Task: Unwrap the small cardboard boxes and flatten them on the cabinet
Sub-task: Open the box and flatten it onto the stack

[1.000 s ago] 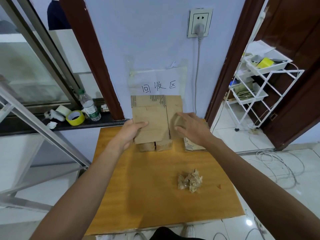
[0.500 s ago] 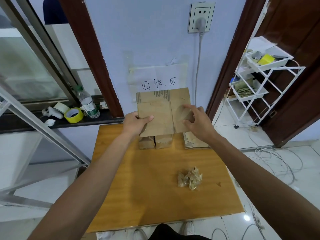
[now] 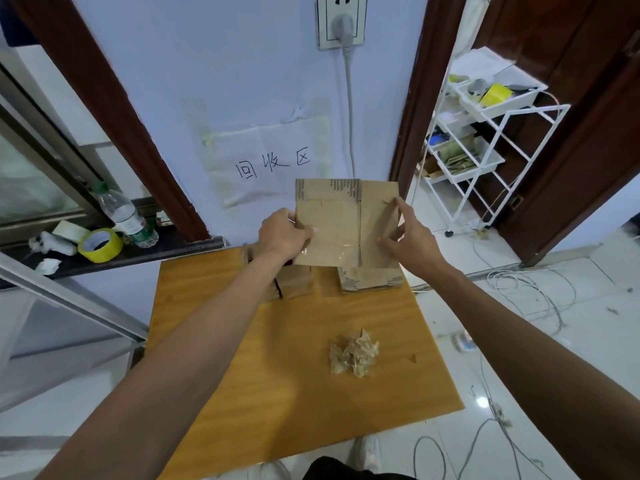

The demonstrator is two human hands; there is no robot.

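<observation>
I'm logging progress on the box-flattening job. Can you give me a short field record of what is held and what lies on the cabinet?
held item: flattened cardboard box, upright, over the far edge of the cabinet
left hand: grips its left edge
right hand: holds its right panel
cabinet, far left: small boxes, not flattened
cabinet, far right: flat cardboard pile
cabinet, near right: crumpled tape wad

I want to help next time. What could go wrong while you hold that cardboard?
The flattened cardboard box, held by the left hand and right hand, may slip. Dropping it on the flattened stack near the cabinet edge might push that off. Loose cables on the floor could trip feet.
</observation>
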